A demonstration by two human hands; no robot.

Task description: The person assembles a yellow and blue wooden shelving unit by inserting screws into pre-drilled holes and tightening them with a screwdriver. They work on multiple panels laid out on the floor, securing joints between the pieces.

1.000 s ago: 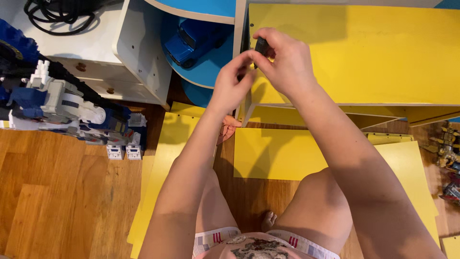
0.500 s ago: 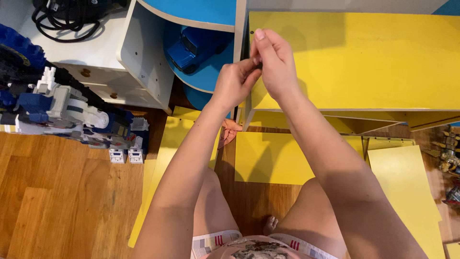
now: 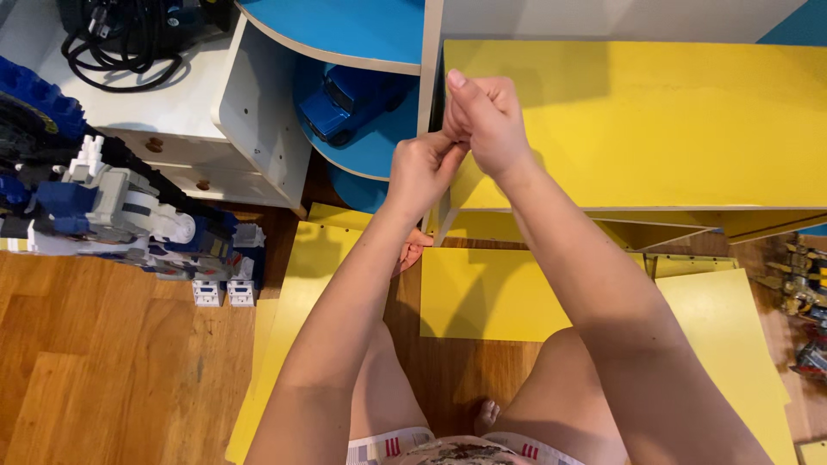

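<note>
Yellow panel (image 3: 637,120), flat and smooth, lies just behind both grips; left hand (image 3: 422,168) and right hand (image 3: 484,120) are fisted together at its edge, contents hidden. Left of them, blue shelf (image 3: 379,146) holds a toy truck (image 3: 349,99)

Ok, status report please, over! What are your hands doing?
Left hand and right hand closed, pressed together at yellow panel edge. Anything held is hidden. Blue toy truck nearby, not blocking.
</note>
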